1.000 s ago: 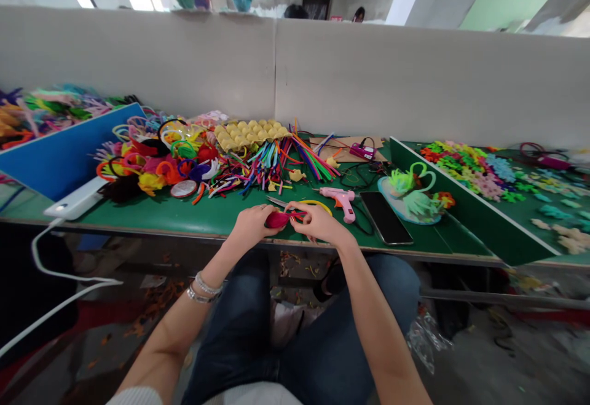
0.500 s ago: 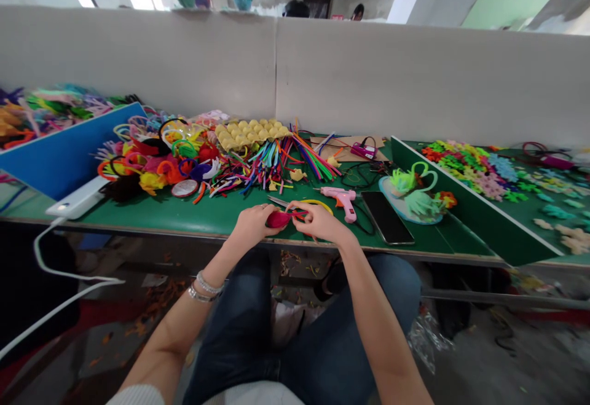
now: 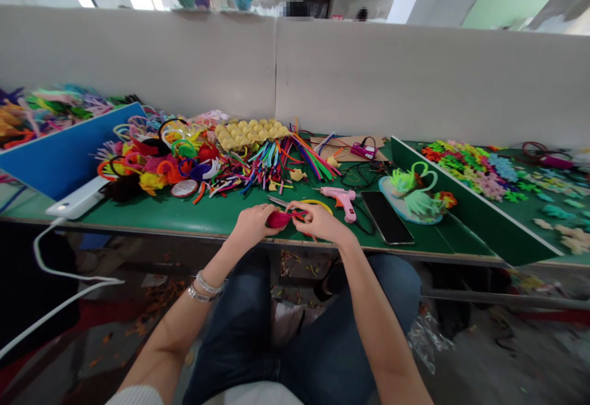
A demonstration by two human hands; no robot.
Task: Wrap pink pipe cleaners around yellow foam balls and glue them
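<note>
Both my hands meet over the front edge of the green table (image 3: 193, 217). My left hand (image 3: 252, 224) is closed around a fuzzy magenta pipe-cleaner piece (image 3: 278, 219). My right hand (image 3: 318, 221) pinches the other end of the same piece, fingers curled. A yellow ring (image 3: 318, 204) lies on the table just behind my right hand. Scissors (image 3: 278, 201) lie just behind my hands. A pink glue gun (image 3: 340, 197) rests to the right of my right hand.
A heap of coloured pipe cleaners (image 3: 271, 162) and fuzzy headbands (image 3: 152, 162) fills the back left. A black phone (image 3: 385, 217) and a green craft figure on a disc (image 3: 412, 196) lie right. A green divider (image 3: 465, 211) separates a neighbouring bench. A blue board (image 3: 59, 156) leans left.
</note>
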